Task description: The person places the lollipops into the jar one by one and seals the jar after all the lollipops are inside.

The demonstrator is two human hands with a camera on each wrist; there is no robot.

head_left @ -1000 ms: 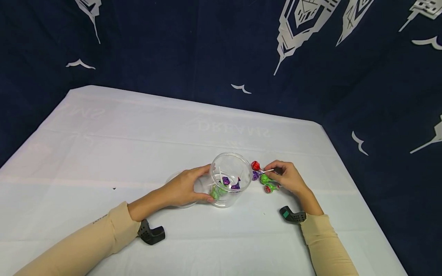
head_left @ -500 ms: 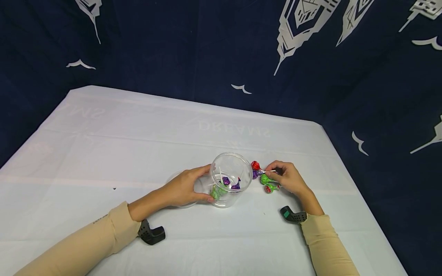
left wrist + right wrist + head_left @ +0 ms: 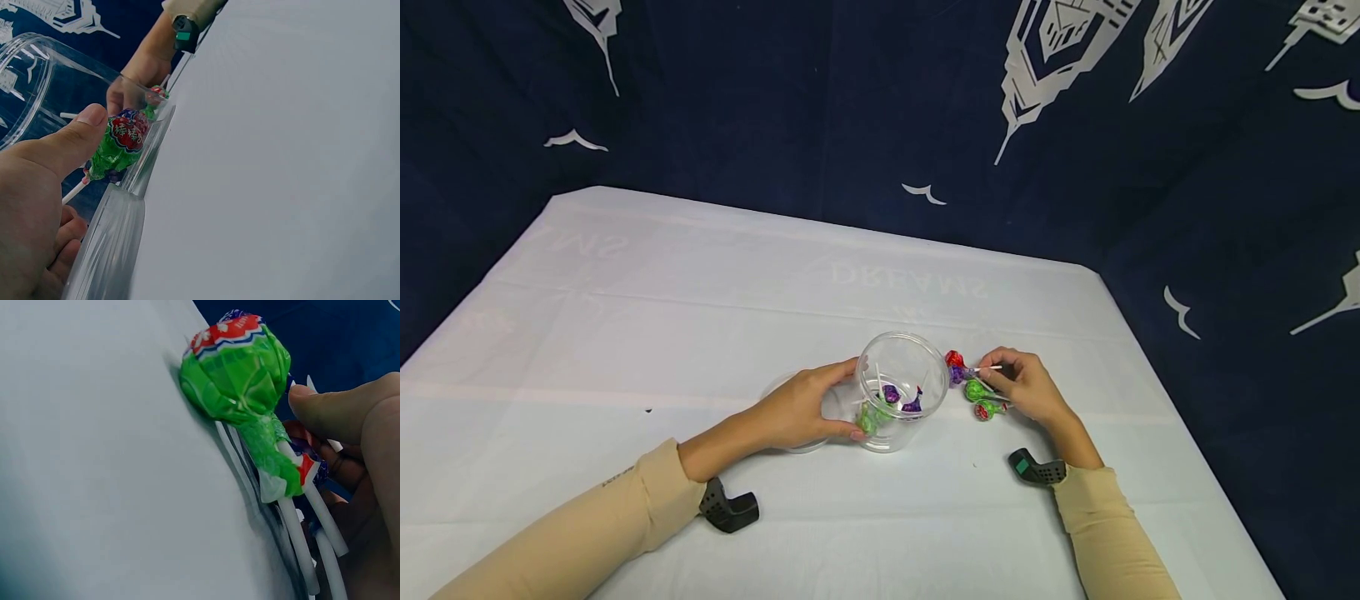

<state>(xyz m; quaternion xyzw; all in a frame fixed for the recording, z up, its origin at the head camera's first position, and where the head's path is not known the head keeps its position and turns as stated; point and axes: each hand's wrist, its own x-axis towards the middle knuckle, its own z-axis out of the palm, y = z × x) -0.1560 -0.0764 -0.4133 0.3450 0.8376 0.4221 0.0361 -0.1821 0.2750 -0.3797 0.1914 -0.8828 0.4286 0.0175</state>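
My left hand (image 3: 808, 406) holds a clear plastic jar (image 3: 901, 337) from its left side, the thumb in front. Inside lie several wrapped lollipops, with purple ones (image 3: 912, 404) and a green one (image 3: 115, 150) visible. To the right of the jar, my right hand (image 3: 1026, 385) pinches a white lollipop stick (image 3: 992, 367) between thumb and fingers. The stick appears to belong to the purple lollipop (image 3: 957, 376), though fingers partly cover it. Touching that one is a red lollipop (image 3: 954, 358). Two green lollipops (image 3: 977, 390) lie just below the fingertips; one looms close in the right wrist view (image 3: 237, 375).
A round clear plastic piece (image 3: 805, 447), perhaps a lid, lies left of the jar, partly under the left hand. White cloth (image 3: 700, 333) covers the table. Behind hangs a dark blue printed cloth (image 3: 775, 108). A small dark speck (image 3: 648, 409) sits at left.
The right fingers have shifted slightly, and the pinched stick now lies more level. The purple lollipop has moved a little to the right and up. The left hand and jar stay put.
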